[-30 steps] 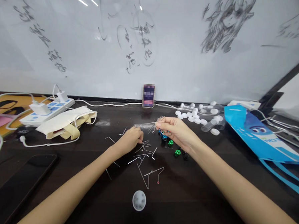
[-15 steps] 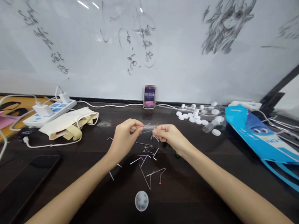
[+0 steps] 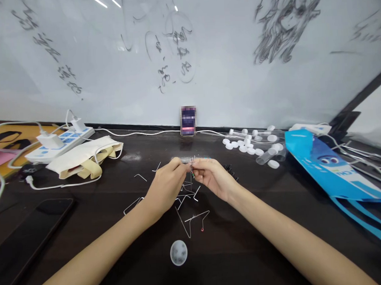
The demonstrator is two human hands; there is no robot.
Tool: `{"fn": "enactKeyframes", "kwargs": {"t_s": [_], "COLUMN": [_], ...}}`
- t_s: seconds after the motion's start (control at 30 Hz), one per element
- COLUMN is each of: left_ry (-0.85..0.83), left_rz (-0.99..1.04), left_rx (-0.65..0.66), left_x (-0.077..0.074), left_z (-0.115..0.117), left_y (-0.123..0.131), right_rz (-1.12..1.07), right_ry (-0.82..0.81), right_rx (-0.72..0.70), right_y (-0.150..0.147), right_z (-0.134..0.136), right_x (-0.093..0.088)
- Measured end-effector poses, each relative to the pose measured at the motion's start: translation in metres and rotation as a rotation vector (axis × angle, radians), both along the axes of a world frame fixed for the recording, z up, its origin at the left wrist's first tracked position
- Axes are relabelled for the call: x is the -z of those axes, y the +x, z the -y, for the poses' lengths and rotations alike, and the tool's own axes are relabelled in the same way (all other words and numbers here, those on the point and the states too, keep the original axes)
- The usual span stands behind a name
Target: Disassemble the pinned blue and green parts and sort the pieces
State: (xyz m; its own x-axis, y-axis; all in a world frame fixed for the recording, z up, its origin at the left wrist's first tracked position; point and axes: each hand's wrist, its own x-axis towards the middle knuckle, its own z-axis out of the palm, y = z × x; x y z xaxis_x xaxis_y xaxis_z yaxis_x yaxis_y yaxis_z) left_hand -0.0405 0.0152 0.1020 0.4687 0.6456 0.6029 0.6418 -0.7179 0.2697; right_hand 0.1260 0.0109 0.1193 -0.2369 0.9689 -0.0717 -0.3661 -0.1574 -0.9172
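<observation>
My left hand (image 3: 169,184) is closed in a pinch, its fingertips meeting those of my right hand above the middle of the table. It grips a thin metal wire, mostly hidden behind the fingers. My right hand (image 3: 213,175) is closed on several thin metal wires (image 3: 191,163), whose tips poke up and down between the fingers; a speck of green shows beneath. Below the hands lie loose bent wires, one of them a zigzag wire (image 3: 190,227) beside another with a red bead at its end. Nearer to me sits a small round translucent dish (image 3: 179,253) with dark spots.
White caps (image 3: 242,146) and clear tubes (image 3: 264,156) lie to the right, near a blue bag (image 3: 326,169). Small dark pieces (image 3: 230,171) are behind my right wrist. On the left are a dark phone (image 3: 36,240), a cream pouch (image 3: 85,154) and a power strip (image 3: 62,143). Another phone (image 3: 188,120) leans upright at the back.
My left hand has moved right, bringing its wire up to the bundle, so the fingertips now touch. My right hand stays nearly in place. The camera view has shifted slightly.
</observation>
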Motion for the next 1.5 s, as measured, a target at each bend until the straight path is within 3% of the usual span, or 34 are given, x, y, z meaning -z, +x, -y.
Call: {"fn": "enactKeyframes", "kwargs": {"t_s": [0.1, 0.27, 0.4, 0.5, 0.63, 0.8, 1.0, 1.17, 1.33, 1.5], "left_ry": [-0.009, -0.099, -0.146, -0.252, -0.395, -0.533, -0.477, -0.380, -0.325, -0.432], "left_rz": [-0.005, 0.100, 0.209, 0.101, -0.138, -0.210, -0.109, -0.021, 0.036, -0.102], "left_rx": [0.039, 0.222, 0.164, 0.134, 0.236, 0.297, 0.216, 0.144, 0.107, 0.339], "left_x": [-0.002, -0.010, -0.007, 0.005, 0.022, 0.024, 0.028, 0.031, 0.020, 0.012], "left_z": [0.000, 0.003, -0.004, -0.016, -0.027, -0.030, -0.042, -0.050, -0.027, 0.024], "left_y": [-0.002, -0.007, -0.013, -0.016, -0.016, -0.018, -0.010, 0.004, -0.009, -0.021], "right_rz": [0.022, 0.218, 0.335, 0.406, 0.480, 0.544, 0.610, 0.849, 1.055, 1.088], "right_ry": [0.001, 0.071, 0.180, 0.246, 0.270, 0.288, 0.336, 0.448, 0.533, 0.549], "right_rx": [0.007, 0.016, 0.065, 0.145, 0.166, 0.135, 0.076, -0.039, -0.026, 0.013], "right_y": [0.000, 0.005, 0.014, 0.022, 0.028, 0.026, 0.023, 0.023, 0.024, 0.025], "right_z": [-0.001, -0.004, -0.011, -0.016, -0.018, -0.012, -0.010, -0.008, -0.006, -0.008], "right_x": [0.000, -0.002, -0.005, -0.009, -0.019, -0.026, -0.022, -0.021, -0.019, -0.019]}}
